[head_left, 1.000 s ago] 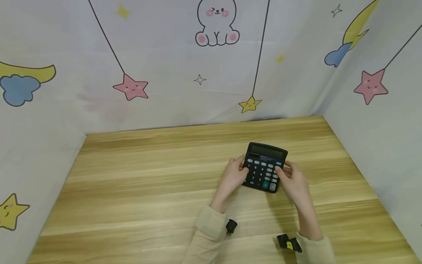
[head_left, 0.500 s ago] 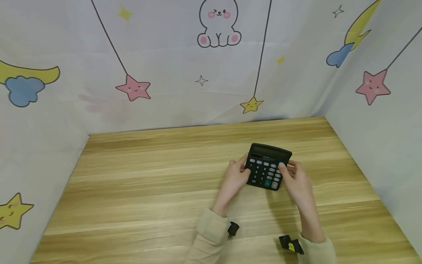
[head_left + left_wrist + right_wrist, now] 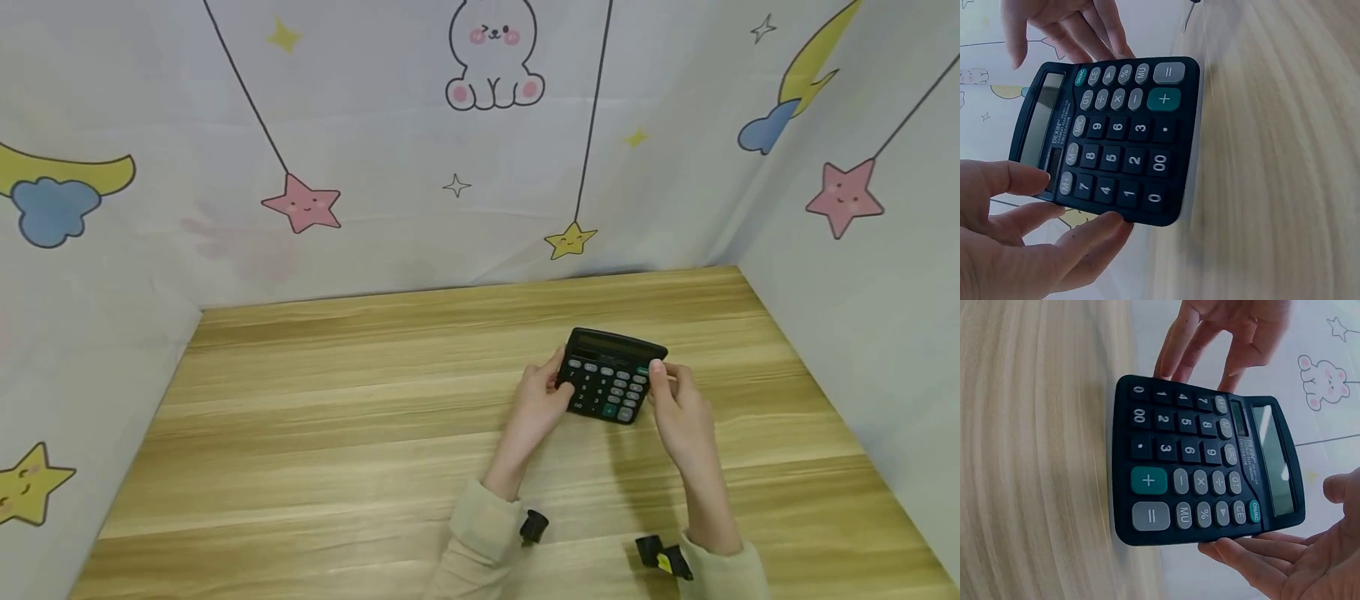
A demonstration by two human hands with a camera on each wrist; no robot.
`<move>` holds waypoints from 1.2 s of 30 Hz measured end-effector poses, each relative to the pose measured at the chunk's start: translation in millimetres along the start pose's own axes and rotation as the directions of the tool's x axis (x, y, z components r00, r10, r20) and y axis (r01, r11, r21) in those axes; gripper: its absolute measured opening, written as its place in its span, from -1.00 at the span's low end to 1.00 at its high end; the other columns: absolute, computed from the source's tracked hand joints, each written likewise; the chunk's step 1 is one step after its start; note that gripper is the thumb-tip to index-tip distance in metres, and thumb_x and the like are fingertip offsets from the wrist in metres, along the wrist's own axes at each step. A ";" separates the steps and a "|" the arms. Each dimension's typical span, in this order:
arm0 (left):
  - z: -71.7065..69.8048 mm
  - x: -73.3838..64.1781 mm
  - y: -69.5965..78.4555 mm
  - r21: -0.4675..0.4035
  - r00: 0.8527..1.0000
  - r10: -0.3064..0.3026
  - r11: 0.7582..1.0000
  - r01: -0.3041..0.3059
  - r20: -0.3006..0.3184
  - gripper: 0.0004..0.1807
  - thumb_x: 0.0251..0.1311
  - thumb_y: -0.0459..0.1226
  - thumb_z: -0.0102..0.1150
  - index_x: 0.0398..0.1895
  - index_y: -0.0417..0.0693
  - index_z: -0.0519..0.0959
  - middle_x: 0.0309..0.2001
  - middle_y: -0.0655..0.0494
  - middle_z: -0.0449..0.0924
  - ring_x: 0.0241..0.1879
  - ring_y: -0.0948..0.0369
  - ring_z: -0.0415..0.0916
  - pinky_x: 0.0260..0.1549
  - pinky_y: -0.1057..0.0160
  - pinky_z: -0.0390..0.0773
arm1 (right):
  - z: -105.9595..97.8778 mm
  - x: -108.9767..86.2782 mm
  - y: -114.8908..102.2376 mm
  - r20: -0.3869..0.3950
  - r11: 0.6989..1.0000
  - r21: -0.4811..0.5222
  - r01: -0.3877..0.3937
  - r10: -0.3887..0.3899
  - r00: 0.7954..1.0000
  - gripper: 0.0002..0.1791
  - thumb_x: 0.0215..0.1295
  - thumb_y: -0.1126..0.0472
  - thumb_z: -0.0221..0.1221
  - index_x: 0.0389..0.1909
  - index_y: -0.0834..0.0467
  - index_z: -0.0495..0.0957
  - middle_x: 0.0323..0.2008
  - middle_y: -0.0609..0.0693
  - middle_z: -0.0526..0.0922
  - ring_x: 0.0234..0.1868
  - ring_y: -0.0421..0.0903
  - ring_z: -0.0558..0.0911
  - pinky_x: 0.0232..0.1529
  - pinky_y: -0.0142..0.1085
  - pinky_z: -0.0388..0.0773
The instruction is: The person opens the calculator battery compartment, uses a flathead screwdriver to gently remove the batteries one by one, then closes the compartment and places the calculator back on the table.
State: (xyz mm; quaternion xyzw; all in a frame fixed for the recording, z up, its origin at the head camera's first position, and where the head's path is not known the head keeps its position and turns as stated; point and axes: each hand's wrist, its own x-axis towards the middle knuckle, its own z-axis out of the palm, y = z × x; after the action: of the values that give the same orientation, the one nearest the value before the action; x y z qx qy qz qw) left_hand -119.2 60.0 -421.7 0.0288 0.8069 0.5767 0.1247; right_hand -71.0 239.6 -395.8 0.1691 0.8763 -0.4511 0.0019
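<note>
Held the calculator [image 3: 603,382] between the left hand [image 3: 536,402] and the right hand [image 3: 684,417], nearer the tabletop's [image 3: 315,400] far right corner than its far left one. Pointed the display [image 3: 1272,456] end toward the far edge, above the near end, long axis leaning slightly right. Gripped the left side with the left hand; merely rested straight right fingers along the right side, thumb clear. Touched with both, so neither nearer. Could not tell any contact between near end and tabletop.
</note>
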 end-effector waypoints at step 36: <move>1.1 1.2 -4.1 -0.357 0.999 -0.044 0.933 0.050 0.025 -0.52 0.34 -0.16 -0.02 0.34 0.30 0.37 0.38 0.18 0.33 0.38 0.12 0.26 0.26 0.01 0.37 | 1.9 -1.7 -1.7 -0.070 0.991 0.121 0.049 -0.041 0.997 -0.20 0.43 -0.30 -0.28 0.15 0.42 0.24 0.13 0.52 0.43 0.08 0.30 0.56 0.21 0.17 0.33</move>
State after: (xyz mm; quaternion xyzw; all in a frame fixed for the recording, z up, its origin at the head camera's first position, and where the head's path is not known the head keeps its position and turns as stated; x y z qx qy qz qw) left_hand -119.7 59.8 -426.1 -0.0087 0.6879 0.7105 0.1482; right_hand -70.2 236.6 -395.3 0.1640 0.8502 -0.4980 -0.0481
